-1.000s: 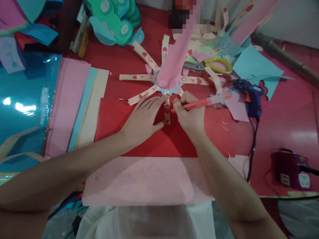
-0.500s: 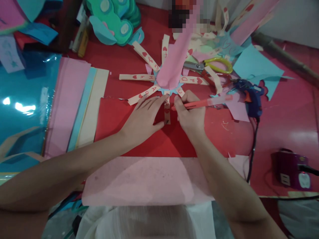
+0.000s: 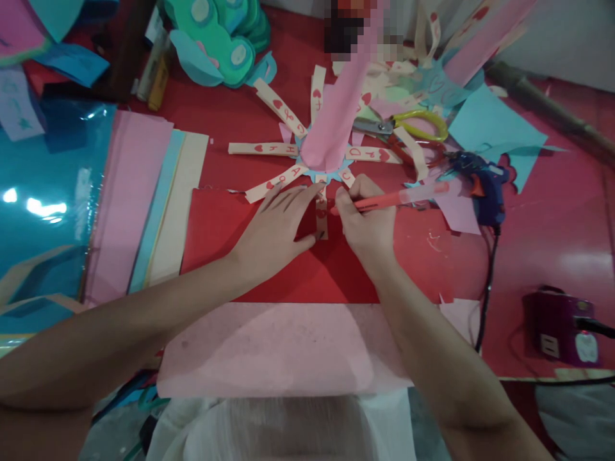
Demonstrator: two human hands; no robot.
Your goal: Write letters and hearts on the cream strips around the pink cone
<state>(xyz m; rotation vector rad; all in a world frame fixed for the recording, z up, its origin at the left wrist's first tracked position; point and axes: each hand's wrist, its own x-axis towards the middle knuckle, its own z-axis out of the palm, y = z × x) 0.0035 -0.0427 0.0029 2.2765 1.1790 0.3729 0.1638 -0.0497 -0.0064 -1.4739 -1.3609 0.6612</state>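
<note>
In the head view a paper craft stands with a pink paper cone [image 3: 331, 131] at its centre and cream paper strips with red letters and hearts fanning out around it. The strip nearest me [image 3: 321, 221] lies on red paper. My left hand [image 3: 276, 227] rests flat, fingers stretched out, its index fingertip on the inner end of that strip and its thumb beside the outer end. A red pen [image 3: 384, 200] is gripped in my right hand [image 3: 369, 221], just right of the strip. Its tip is near the drawn heart.
Yellow-handled scissors [image 3: 423, 125] and a blue glue gun [image 3: 483, 182] lie to the right. A purple power adapter [image 3: 564, 326] sits at the right edge. Coloured paper sheets [image 3: 129, 205] are stacked at left. Green foam cutouts [image 3: 240, 38] lie behind.
</note>
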